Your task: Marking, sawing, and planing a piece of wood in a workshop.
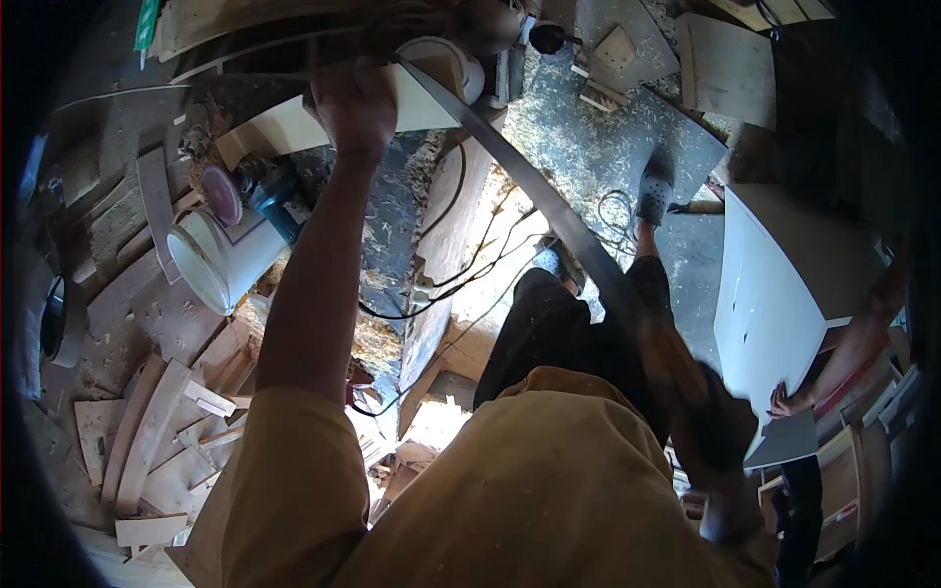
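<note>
My left hand [353, 98] reaches far forward and grips the top end of a long, thin grey strip [534, 186], next to a pale board [294, 127] lying on the bench. The strip runs in a curve down to the lower right, over my dark trousers. There my right hand [720, 431], in shadow, is closed around its lower end. I wear a mustard-yellow shirt.
A white bucket [221, 260] lies tipped by a sander with a red disc [223, 194]. Wood offcuts [147, 431] pile at left. Black cables [470, 255] trail over the sawdust floor. At right another person's hand [784, 400] holds a large white panel [774, 294].
</note>
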Demonstrator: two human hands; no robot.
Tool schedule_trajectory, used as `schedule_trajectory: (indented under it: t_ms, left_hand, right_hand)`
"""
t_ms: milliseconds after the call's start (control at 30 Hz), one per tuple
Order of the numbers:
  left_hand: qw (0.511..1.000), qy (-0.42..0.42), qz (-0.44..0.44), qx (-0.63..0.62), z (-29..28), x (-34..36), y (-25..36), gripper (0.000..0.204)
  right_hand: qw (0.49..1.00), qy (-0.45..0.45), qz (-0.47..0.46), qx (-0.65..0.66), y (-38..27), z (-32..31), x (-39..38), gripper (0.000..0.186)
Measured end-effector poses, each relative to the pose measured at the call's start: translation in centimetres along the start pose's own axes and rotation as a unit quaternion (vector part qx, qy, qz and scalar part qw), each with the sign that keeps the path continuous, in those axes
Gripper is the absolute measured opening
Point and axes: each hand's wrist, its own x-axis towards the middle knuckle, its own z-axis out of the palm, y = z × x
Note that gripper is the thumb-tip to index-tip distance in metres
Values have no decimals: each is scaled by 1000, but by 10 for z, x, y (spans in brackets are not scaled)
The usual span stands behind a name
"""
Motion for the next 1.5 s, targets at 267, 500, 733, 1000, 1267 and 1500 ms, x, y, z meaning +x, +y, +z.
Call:
schedule_trajectory:
  t_ms: [267, 500, 733, 1000, 1267, 1500]
  left_hand:
    - [998, 14, 48, 25, 18, -9, -13, 22]
    - [1000, 21, 20, 1, -1, 1, -2, 22]
    - [999, 37, 36, -17, 11, -3, -9, 24]
    - [999, 9, 32, 1, 12, 2, 3, 26]
    - [994, -18, 78, 77, 14, -7, -36, 28]
    - [994, 6, 13, -106, 31, -1, 12, 28]
  right_hand:
    - [887, 142, -268, 349, -86, -56, 50, 64]
    - [955, 184, -181, 150, -45, -41, 14, 34]
    - [901, 142, -257, 319, -86, -62, 46, 60]
    - [895, 145, -274, 319, -83, -65, 71, 44]
    - [918, 98, -266, 278, -29, -17, 48, 69]
    - [820, 94, -335, 454, -80, -54, 99, 68]
